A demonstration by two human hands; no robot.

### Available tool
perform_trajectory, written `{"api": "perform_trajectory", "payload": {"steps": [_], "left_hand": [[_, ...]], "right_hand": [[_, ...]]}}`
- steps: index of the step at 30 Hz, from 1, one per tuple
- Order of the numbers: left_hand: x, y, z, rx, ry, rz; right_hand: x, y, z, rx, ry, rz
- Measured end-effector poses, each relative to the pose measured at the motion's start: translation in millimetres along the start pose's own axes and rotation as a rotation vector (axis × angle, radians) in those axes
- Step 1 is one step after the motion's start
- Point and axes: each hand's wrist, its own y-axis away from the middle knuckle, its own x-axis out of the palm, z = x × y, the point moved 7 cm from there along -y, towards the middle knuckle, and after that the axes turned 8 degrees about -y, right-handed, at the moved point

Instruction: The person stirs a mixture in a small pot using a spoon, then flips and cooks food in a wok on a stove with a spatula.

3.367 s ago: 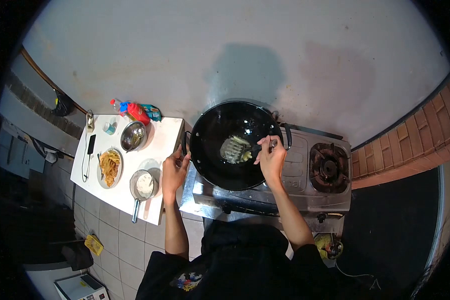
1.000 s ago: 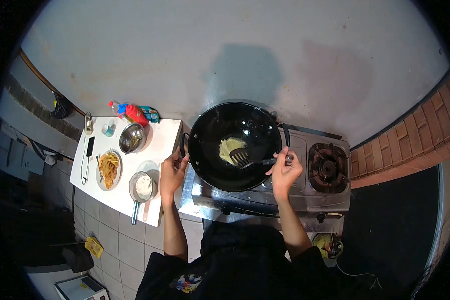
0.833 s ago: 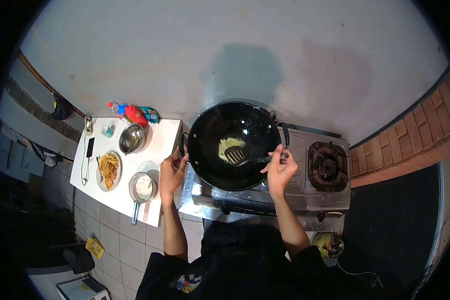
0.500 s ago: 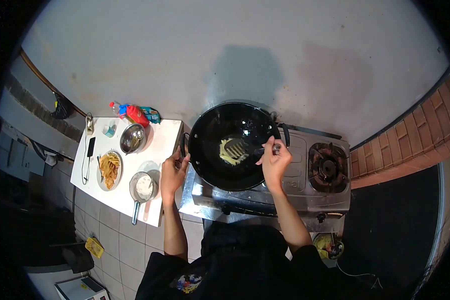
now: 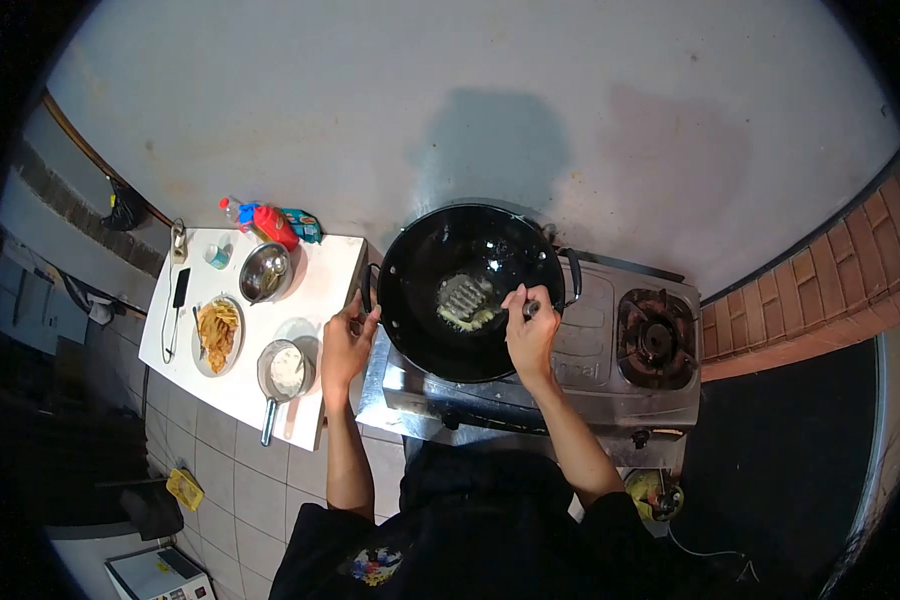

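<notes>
A large black wok (image 5: 440,355) sits on the left side of the gas stove, its inside glossy. My left hand (image 5: 346,345) is closed at the wok's left loop handle (image 5: 368,285), thumb and fingers around its lower end. My right hand (image 5: 534,335), over the wok's right side, is closed round the handle of a slotted spatula (image 5: 465,297). Flat in the bottom of the wok, the spatula's metal head covers most of a pale yellow food (image 5: 460,323). Only the food's lower edge shows, so its kind is unclear.
Right of the wok is a bare burner (image 5: 657,338). On the white table (image 5: 255,395) at left are a plate of fries and fried food (image 5: 218,335), a metal bowl (image 5: 266,272), a long-handled pan with white contents (image 5: 286,370), a phone (image 5: 182,288) and a red bottle (image 5: 274,226).
My right hand has shifted slightly left and down, and the spatula head has slid left over the yellow food, hiding more of it. My left hand stays at the wok handle.
</notes>
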Motion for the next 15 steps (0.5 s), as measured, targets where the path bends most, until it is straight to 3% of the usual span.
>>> {"api": "perform_trajectory", "payload": {"steps": [5, 7, 15], "left_hand": [[-0.5, 1.3, -1.1, -0.009, -0.033, -0.003], [0.9, 0.6, 0.6, 0.002, -0.029, -0.011], [0.5, 1.6, 2.1, -0.006, -0.014, -0.026]], "right_hand": [[-1.7, 1.1, -2.7, 0.009, -0.041, -0.012], [0.9, 1.4, 0.9, -0.100, -0.036, -0.031], [6.6, 3.2, -6.7, -0.058, -0.032, -0.007]]}}
